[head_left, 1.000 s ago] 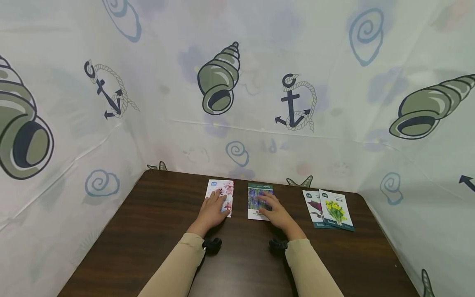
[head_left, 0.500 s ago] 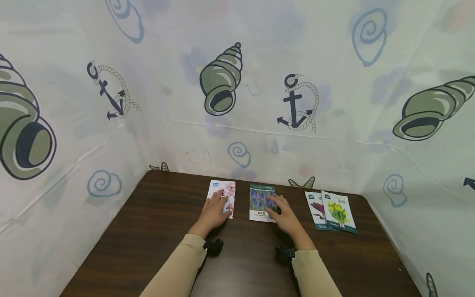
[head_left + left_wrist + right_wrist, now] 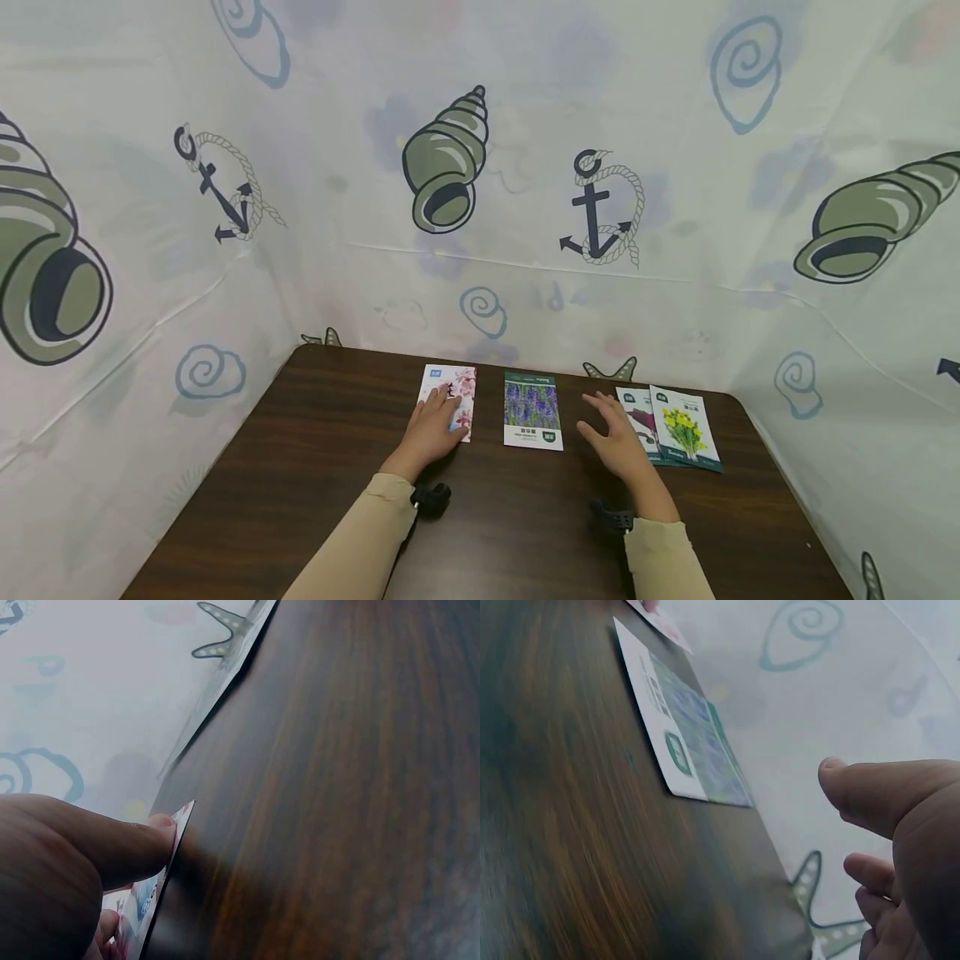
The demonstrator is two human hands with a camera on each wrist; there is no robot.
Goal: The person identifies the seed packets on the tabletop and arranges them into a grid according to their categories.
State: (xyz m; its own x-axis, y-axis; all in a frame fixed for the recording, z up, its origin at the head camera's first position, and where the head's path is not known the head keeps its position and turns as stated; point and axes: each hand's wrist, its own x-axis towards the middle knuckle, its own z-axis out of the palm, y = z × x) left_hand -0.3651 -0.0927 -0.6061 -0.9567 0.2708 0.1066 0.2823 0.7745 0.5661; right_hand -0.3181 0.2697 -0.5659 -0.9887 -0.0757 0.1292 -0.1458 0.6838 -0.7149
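Note:
My left hand [image 3: 428,428] rests on a seed packet with pink blossoms [image 3: 465,386], its fingers spread over the printed face. In the left wrist view the thumb [image 3: 142,844] lies at the edge of that packet. To the right lies a seed packet with purple flowers [image 3: 532,408], flat and uncovered. My right hand [image 3: 618,437] holds nothing, its fingers loosely spread, between the purple packet and two overlapping packets. Of these two, the yellow-flower packet [image 3: 685,428] lies on top of one with a dark red plant [image 3: 636,410], which the right fingers partly overlap in the head view.
The dark wooden table [image 3: 315,483] ends at a white cloth backdrop [image 3: 525,300] printed with shells and anchors. This cloth rises behind the table and along both sides. Each wrist wears a black band [image 3: 431,500].
My right hand has come off the purple-flower packet and moved right, toward the overlapping pair. The left hand stays on the pink-blossom packet.

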